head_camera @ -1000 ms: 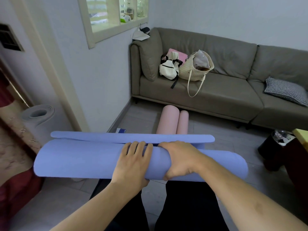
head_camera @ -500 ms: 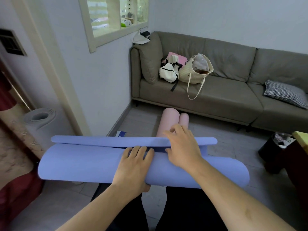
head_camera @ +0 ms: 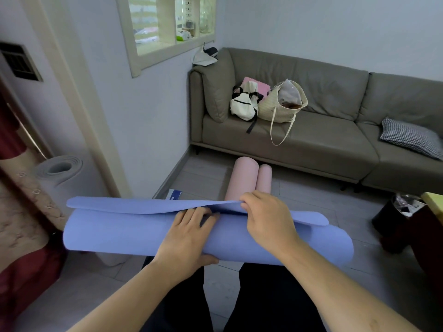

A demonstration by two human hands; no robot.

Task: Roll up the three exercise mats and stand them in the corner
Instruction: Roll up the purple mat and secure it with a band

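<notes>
Right hand (head_camera: 268, 218) now pinching blue mat (head_camera: 119, 236) flap, earlier flat; left hand (head_camera: 189, 236) fingers spread on roll.

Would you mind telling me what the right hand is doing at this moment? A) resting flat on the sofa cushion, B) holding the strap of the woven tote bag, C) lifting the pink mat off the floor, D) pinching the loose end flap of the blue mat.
D: the right hand has its fingers curled round the edge of the loose flap of the blue mat, while the left hand rests on the roll.
</notes>
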